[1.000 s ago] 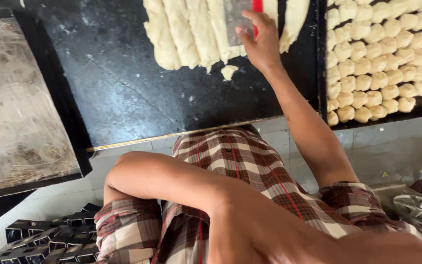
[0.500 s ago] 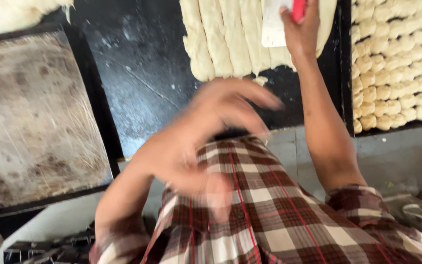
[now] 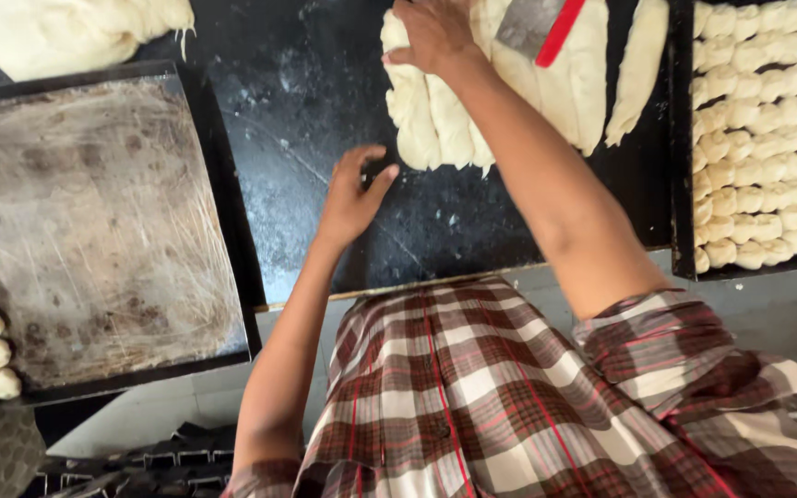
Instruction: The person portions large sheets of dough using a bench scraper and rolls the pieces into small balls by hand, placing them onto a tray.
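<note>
A bakery workroom: long pale dough rolls (image 3: 472, 101) on a floured black worktop (image 3: 306, 92), a greased dark metal baking tray (image 3: 94, 231), rows of cut dough pieces (image 3: 767, 129).

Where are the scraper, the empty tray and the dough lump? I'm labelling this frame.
scraper (image 3: 529, 23), head view, on its metal blade.
empty tray (image 3: 94, 221), head view, on its bare greased floor.
dough lump (image 3: 66, 32), head view, on its middle.

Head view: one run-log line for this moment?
left hand: open on black worktop | right hand: on dough strips | scraper: lying on strips
</note>
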